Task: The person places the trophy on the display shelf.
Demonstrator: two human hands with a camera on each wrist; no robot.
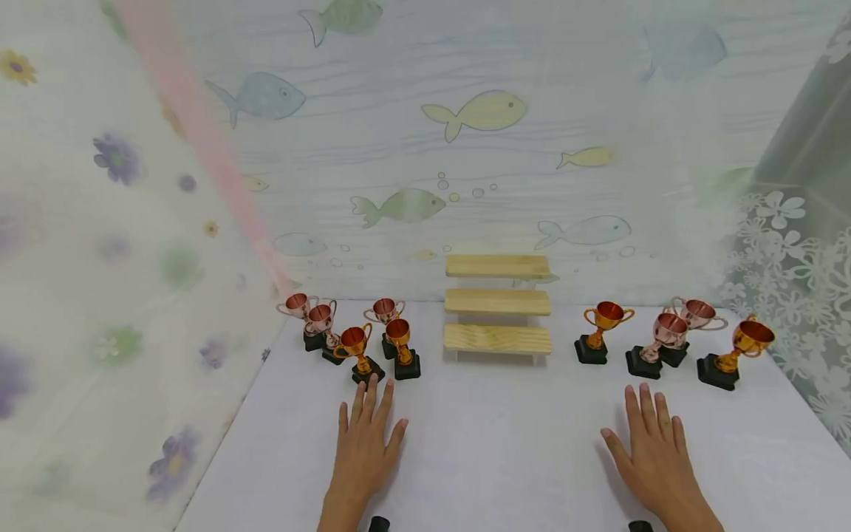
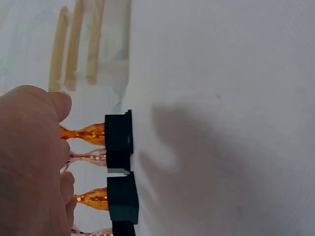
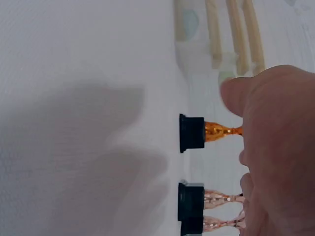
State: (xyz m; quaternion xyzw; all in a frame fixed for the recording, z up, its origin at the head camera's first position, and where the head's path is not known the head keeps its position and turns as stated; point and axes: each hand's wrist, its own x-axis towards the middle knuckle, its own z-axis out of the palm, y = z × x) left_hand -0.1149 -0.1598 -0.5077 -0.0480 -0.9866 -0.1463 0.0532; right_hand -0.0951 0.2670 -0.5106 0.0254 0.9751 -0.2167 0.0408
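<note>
My left hand (image 1: 364, 451) is held with fingers straight and spread, palm down, its fingertips just in front of a gold trophy cup (image 1: 354, 343) on a black base. Around that cup stand another gold trophy (image 1: 399, 334) and several rose-coloured trophies (image 1: 321, 319). On the right, my right hand (image 1: 654, 458) has its fingers straight as well and holds nothing. Beyond it are a gold trophy (image 1: 608, 318), a second gold trophy (image 1: 750, 340) and two rose-coloured ones (image 1: 670, 330). In the wrist views the hands cover the upper parts of the cups; shadows fall on the cloth.
A three-step wooden stand (image 1: 497, 339) with white supports is at the back middle, between the two trophy groups. A white cloth (image 1: 505, 443) covers the table. Behind hangs a fish-print curtain (image 1: 399, 133); a flowered curtain (image 1: 100, 295) is at left, white lace (image 1: 798, 295) at right.
</note>
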